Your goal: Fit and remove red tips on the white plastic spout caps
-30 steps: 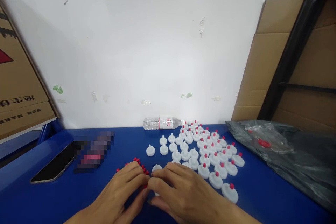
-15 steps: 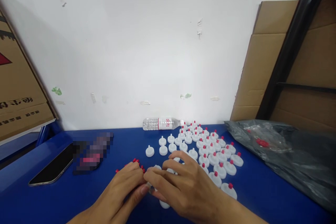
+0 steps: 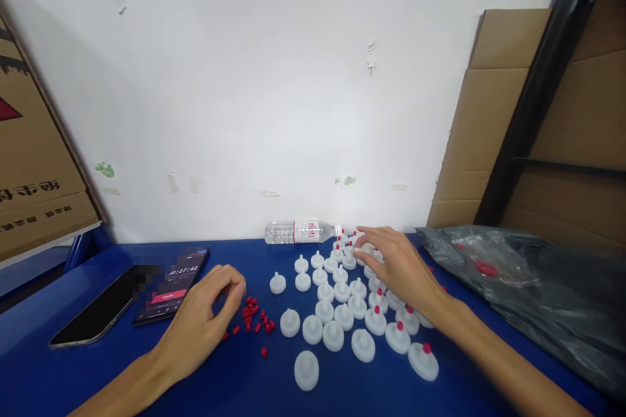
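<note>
My right hand is over the back of a group of round white lids with nozzles. Its thumb and index finger close on a white lid, largely hidden by the hand. My left hand stays low over the table, fingers curled and thumb against the index fingertip; what is inside, if anything, is hidden. Just right of it lie several small red caps. Bare lids such as the front white lid stand in the middle; on the right, lids such as the red-capped lid carry red caps.
A clear water bottle lies against the wall. Two phones, a dark phone and a lit phone, lie at the left. A dark plastic sheet covers the right side, with a clear bag of red pieces on it.
My hands were together at the front centre and have parted. The right moved back and right to the group of lids, the left moved left, uncovering the red caps and bare lids.
</note>
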A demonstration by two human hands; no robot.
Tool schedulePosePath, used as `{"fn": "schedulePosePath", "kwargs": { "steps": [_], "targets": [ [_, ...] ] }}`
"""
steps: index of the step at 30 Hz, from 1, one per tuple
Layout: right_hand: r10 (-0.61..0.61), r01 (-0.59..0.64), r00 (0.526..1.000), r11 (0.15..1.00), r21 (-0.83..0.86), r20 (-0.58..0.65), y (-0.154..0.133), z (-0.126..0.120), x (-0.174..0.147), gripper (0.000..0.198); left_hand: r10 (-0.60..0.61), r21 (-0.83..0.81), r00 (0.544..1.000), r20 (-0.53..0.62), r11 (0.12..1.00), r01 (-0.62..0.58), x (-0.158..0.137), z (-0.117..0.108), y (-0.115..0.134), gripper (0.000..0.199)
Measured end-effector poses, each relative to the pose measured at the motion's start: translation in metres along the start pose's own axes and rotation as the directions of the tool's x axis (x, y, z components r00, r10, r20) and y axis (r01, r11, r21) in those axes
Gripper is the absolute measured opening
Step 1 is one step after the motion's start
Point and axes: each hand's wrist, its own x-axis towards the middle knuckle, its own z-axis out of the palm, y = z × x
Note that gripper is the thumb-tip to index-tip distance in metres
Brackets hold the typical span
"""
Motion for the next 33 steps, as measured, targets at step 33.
{"fn": "schedulePosePath", "kwargs": {
  "steps": [33],
  "targets": [
    [0.007,-0.041,0.931,0.996,0.085,0.364,-0.018,0.013,0.001,0.056,0.148,0.064,0.973,0.177,0.985,-0.161,0.001,0.009,-0.009,0.017]
  ]
}}
